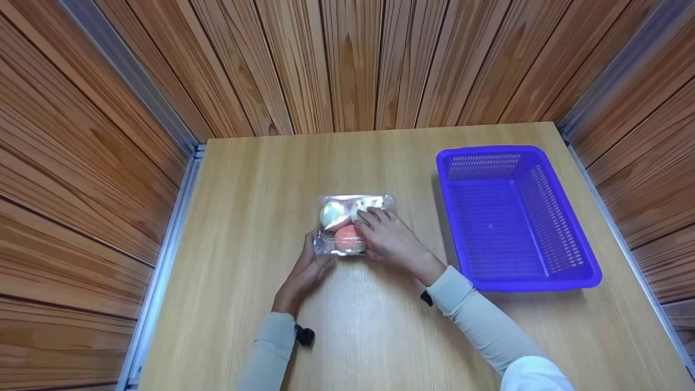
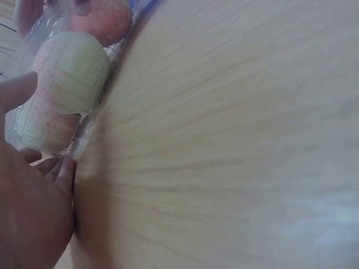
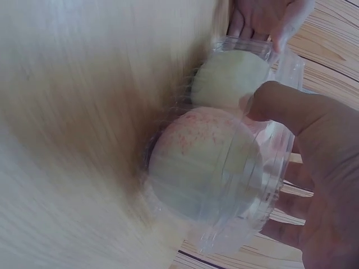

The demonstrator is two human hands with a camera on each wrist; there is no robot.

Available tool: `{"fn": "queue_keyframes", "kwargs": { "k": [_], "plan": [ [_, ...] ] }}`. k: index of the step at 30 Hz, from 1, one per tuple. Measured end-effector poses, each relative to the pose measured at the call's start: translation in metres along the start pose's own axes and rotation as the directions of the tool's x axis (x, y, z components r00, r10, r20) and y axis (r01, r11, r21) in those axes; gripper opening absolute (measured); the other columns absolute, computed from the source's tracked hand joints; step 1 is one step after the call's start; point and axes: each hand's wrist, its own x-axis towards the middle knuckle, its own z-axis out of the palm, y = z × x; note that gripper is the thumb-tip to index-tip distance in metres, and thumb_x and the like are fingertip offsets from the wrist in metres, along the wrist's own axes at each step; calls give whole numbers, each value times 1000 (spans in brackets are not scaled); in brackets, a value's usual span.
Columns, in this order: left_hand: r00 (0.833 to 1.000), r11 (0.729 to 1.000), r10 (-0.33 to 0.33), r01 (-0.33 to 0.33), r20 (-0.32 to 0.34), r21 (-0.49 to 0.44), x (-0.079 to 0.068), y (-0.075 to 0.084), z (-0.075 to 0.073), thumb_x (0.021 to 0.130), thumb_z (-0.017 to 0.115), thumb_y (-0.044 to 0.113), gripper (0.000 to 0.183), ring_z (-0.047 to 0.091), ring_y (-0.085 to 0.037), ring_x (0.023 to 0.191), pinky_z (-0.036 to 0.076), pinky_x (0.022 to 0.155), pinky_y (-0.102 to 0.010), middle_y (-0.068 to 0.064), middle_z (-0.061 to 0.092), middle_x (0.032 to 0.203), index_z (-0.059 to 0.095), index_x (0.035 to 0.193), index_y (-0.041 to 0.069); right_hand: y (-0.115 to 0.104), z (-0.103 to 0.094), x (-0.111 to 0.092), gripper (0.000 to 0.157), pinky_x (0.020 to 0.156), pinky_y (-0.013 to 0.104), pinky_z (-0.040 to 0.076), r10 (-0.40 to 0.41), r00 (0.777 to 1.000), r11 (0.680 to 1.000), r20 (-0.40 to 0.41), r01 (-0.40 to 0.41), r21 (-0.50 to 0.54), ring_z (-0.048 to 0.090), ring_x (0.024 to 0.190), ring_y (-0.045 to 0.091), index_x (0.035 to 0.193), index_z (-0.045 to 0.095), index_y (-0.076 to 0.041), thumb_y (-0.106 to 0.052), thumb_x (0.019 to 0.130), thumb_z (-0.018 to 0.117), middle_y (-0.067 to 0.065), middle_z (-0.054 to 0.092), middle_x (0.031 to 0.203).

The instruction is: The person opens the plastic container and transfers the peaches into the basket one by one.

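A clear plastic clamshell box [image 1: 326,247] stands near the middle of the wooden table, with several pink-and-cream peaches [image 1: 348,239] inside. My left hand [image 1: 308,266] holds the box's near left corner; its thumb [image 2: 21,89] lies along one side and the other fingers against another. From the right, my right hand [image 1: 395,241] grips the box, fingers spread over the top and thumb [image 3: 275,101] on the near side. Through the plastic in the right wrist view, a large peach [image 3: 205,162] shows close up. The right hand covers part of the lid in the head view.
A purple plastic basket [image 1: 464,239] with slotted walls sits on the right of the table [image 1: 239,217], nothing visible inside it. Wood-plank walls [image 1: 353,65] with metal edge rails [image 1: 163,282] surround the table at the back and both sides.
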Motion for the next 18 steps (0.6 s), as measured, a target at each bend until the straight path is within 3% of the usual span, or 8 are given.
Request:
{"fn": "queue_keyframes", "kwargs": {
  "k": [3,18],
  "plan": [
    [1000,1000,6,-6,-4,-11,0,-1,0,103,66,38,82,8,-33,167,7,134,-60,-10,17,177,16,167,23,-1,0,1,74,115,54,51,-11,1000,1000,6,12,-14,58,139,39,151,54,-5,-37,91,83,16,59,152],
    [996,993,-85,86,18,-79,-2,0,2,104,59,37,82,-3,-32,168,3,134,-61,-8,3,181,12,170,29,-3,-1,2,79,116,53,50,-32,999,999,41,33,-26,56,140,44,151,53,-2,-31,85,86,19,56,155]
  ]
}}
